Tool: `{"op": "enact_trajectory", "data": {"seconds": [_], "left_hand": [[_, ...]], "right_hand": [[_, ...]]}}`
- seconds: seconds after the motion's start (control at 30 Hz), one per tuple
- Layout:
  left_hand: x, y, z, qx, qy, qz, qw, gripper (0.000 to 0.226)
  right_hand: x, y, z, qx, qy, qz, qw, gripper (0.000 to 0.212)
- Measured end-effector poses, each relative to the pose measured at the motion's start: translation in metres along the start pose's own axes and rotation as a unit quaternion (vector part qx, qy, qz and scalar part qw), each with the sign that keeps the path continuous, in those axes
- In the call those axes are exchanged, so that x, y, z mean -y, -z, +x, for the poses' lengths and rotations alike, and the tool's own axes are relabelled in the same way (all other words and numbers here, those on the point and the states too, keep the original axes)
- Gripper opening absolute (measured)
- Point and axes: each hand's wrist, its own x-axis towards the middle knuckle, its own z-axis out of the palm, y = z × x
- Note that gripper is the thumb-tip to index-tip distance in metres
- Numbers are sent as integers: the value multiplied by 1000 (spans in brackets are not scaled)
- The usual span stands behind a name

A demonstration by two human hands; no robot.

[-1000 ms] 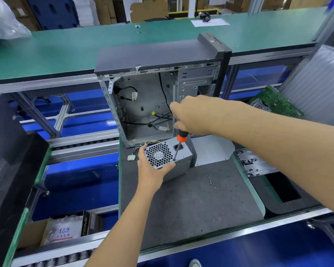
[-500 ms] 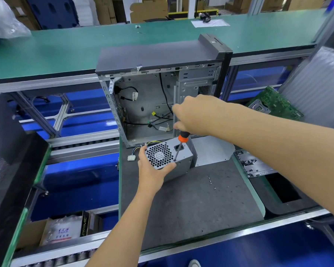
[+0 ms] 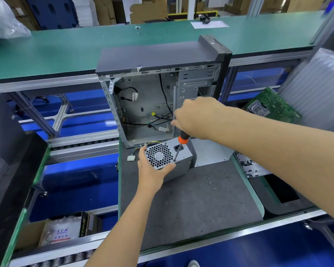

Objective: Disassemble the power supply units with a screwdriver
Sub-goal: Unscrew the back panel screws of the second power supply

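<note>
The right hand (image 3: 196, 117) hides the screwdriver (image 3: 178, 149) handle; its tip is too small to tell.

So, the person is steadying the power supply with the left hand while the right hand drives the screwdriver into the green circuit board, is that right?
Not quite: the head view shows the screwdriver tip on the power supply itself, beside its fan grille, not on the green circuit board, which lies untouched at the right. The left hand does steady the unit, and the right hand grips the screwdriver.
</note>
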Motion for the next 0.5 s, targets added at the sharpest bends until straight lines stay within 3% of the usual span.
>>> {"op": "enact_trajectory", "data": {"seconds": [0.13,0.27,0.37,0.43,0.5], "left_hand": [[0,0,0,2,3,0,1000,109],[-1,0,0,3,3,-3,1000,110],[-1,0,-1,0,4,1,1000,111],[-1,0,-1,-1,6,0,1000,112],[-2,0,0,0,8,-4,1000,112]], "right_hand": [[-6,-1,2,-49,35,158,986,21],[-5,1,1,-15,48,262,964,38],[2,1,1,-22,-20,181,983,60],[6,6,0,-41,-57,73,995,58],[5,5,1,-49,-50,57,996,45]]}}
